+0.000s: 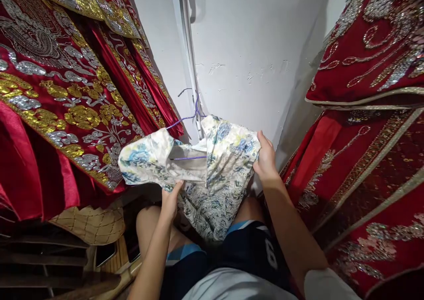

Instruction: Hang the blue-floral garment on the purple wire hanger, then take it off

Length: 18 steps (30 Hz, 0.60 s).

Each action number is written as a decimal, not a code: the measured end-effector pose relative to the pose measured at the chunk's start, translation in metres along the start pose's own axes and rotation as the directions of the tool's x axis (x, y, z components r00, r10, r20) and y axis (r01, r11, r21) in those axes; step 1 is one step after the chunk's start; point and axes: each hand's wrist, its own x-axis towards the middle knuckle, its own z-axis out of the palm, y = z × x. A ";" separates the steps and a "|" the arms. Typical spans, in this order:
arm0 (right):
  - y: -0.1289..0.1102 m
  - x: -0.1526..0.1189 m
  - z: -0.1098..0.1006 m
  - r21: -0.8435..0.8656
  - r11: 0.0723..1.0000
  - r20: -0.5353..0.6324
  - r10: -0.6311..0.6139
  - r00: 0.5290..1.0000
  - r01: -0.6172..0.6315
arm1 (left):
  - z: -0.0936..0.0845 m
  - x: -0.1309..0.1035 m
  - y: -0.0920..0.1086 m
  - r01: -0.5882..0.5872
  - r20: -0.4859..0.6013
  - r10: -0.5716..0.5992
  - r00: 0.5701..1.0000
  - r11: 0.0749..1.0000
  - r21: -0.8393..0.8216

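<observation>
In front of me a white short-sleeved blouse (228, 163) with blue and yellow floral print hangs on a purple wire hanger (196, 108). The hanger's hook rises above the neckline, close to a metal strip on the wall. My left hand (170, 200) pinches the cloth at the front, below the left sleeve, thumb on top. At the right sleeve's edge, my right hand (266, 156) grips the fabric, with its thumb pointing up and the other fingers mostly hidden. The lower part of the blouse drapes down between my knees.
Red garments (82, 92) with gold and silver embroidery hang on the left; beaded red garments (361, 150) hang close on the right. A white wall (251, 35) with a vertical metal strip (187, 31) stands ahead. At lower left are a wooden chair (122, 282) and a dark phone-like object (105, 253).
</observation>
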 end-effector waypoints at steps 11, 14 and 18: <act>0.049 -0.063 -0.037 -0.036 0.999 -0.243 -0.047 0.969 0.039 | -0.018 -0.034 -0.012 0.223 0.013 -0.223 0.975 0.973 -0.053; 0.054 -0.080 -0.033 -0.129 0.992 -0.303 -0.049 0.952 0.010 | -0.018 -0.042 -0.011 0.232 0.016 -0.232 0.973 0.968 -0.094; 0.064 -0.111 -0.011 -0.309 0.942 0.009 0.139 0.990 -0.129 | -0.004 -0.052 -0.012 0.233 0.062 -0.227 0.972 0.963 -0.135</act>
